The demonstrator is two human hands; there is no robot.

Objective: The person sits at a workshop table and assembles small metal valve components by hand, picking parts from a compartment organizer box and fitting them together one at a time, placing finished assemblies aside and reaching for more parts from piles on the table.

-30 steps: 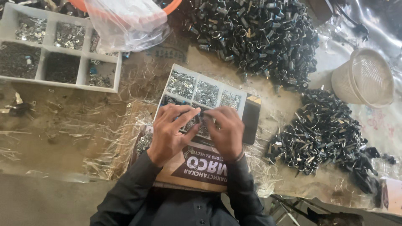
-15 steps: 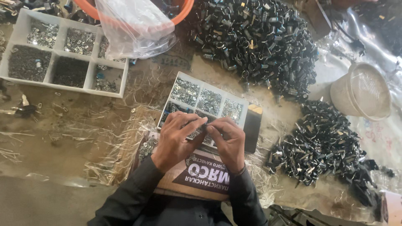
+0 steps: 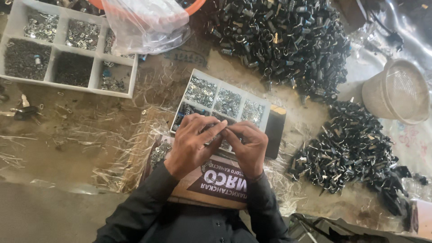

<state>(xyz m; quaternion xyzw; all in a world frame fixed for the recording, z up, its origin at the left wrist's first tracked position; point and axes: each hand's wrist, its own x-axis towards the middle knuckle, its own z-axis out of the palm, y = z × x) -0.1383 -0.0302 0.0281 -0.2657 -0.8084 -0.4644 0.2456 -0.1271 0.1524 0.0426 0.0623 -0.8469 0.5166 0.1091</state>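
Work surface: a table (image 3: 67, 153) covered in crinkled clear plastic sheeting. Far side, centre to right: a large heap of dark metal parts (image 3: 279, 40). A second, smaller heap (image 3: 346, 153) lies at right, near a pale mesh basket (image 3: 398, 92).

Far left: a white divided tray (image 3: 72, 58), compartments filled with small screws and shiny bits. Beside it, a clear plastic bag (image 3: 144, 27) hangs over an orange bowl rim (image 3: 198, 5).

Centre: a smaller white divided box (image 3: 225, 101) holding silvery clips, resting on a cardboard box (image 3: 220, 184) with printed lettering. A black block (image 3: 275, 130) lies against the small box's right edge.

Left hand (image 3: 191, 146) and right hand (image 3: 247, 148) are together directly over the near compartments of the small box, dark sleeves below. Fingertips of both hands meet and pinch a very small part (image 3: 223, 131); too tiny to identify. Left index finger extended toward the right hand; the right hand's fingers are curled in.
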